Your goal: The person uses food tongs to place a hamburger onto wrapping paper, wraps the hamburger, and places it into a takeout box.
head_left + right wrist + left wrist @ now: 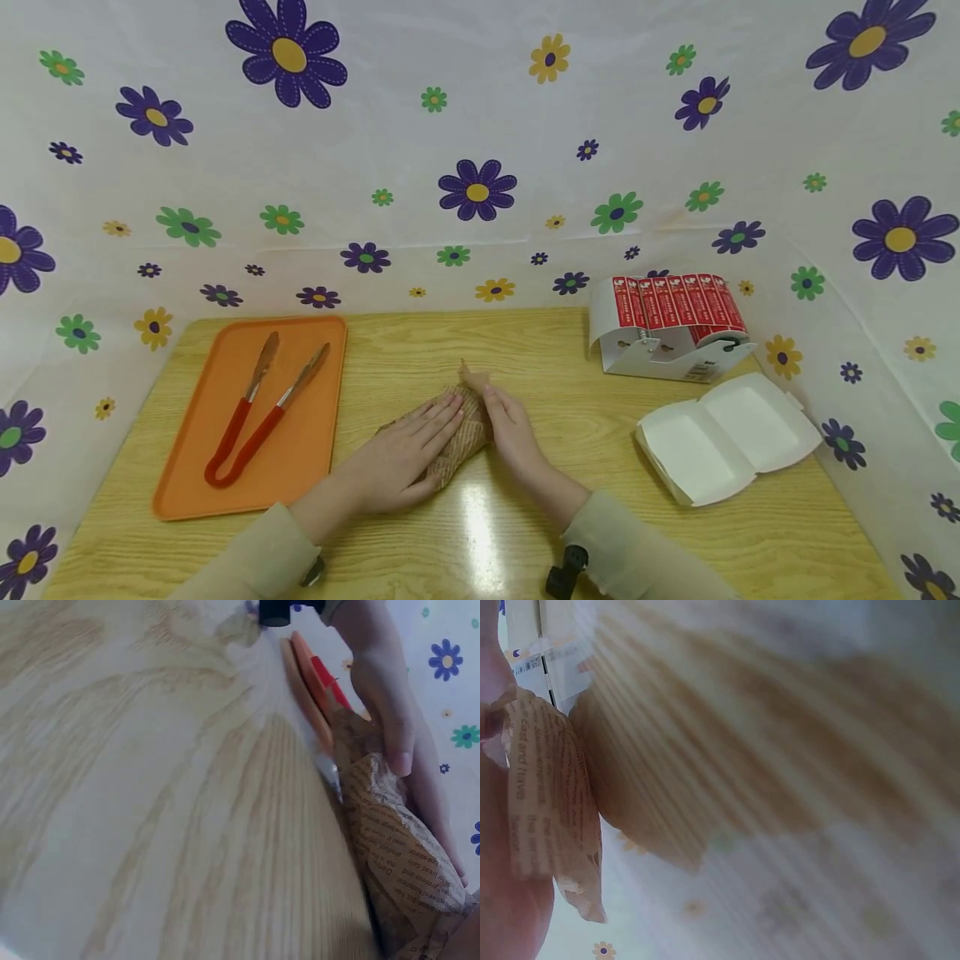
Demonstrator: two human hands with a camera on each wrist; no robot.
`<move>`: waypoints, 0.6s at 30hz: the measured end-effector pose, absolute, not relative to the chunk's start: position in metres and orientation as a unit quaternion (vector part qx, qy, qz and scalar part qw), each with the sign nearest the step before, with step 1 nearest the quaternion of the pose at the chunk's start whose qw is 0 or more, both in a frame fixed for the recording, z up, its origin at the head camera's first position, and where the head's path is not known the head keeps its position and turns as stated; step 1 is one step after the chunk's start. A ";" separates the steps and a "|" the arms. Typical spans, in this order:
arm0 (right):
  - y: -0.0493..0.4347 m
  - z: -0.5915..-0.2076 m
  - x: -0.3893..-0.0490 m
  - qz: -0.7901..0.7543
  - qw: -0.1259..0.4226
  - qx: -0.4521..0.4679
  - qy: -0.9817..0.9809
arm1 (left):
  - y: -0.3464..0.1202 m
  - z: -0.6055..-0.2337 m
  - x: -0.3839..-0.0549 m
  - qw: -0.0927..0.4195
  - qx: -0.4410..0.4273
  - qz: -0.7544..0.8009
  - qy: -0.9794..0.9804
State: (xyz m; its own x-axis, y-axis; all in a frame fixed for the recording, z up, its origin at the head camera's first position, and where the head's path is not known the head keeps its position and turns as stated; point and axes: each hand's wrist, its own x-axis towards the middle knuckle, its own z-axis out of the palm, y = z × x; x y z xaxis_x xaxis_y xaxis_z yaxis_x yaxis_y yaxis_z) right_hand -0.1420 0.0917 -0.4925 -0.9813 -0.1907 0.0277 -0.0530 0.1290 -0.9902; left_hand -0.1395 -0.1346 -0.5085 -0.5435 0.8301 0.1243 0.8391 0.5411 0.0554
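A bundle wrapped in brown printed paper (471, 427) lies on the wooden table between both hands. My left hand (401, 458) rests across its top with fingers straight and side by side. Against its right end presses my right hand (517, 429), fingers extended, beside a pointed tip of paper that sticks out past them. In the left wrist view the wrapper (551, 787) shows lines of dark print and a loose folded edge. From the right wrist, the left thumb lies along the creased wrapper (397, 847). What is inside the paper is hidden.
To the left, an orange tray (307, 450) bears red-handled tongs (243, 417). An open white clamshell food box (731, 437) stands at the right. Behind it is a white carton (660, 362) of red-and-white packets. A flower-print cloth (412, 150) hangs around the table's back and sides.
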 end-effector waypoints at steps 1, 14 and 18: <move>0.091 -0.493 -0.142 -0.651 0.055 -0.098 0.751 | -0.135 -0.509 -0.140 0.041 -0.475 -0.056 -0.877; 0.097 -0.504 -0.136 -0.481 0.031 -0.252 0.839 | -0.134 -0.508 -0.132 -0.048 -0.414 -0.112 -0.902; 0.097 -0.506 -0.134 -0.365 0.016 -0.297 0.882 | -0.136 -0.508 -0.132 -0.060 -0.386 -0.179 -0.903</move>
State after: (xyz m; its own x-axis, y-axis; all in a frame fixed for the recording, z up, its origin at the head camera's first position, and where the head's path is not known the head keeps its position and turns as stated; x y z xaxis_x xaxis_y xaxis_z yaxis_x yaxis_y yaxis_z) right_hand -0.1336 0.0966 -0.5057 -0.8236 -0.5347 0.1891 -0.5120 0.5575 -0.6535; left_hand -0.1321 -0.1360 -0.5084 -0.6948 0.7186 0.0304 0.6759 0.6378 0.3692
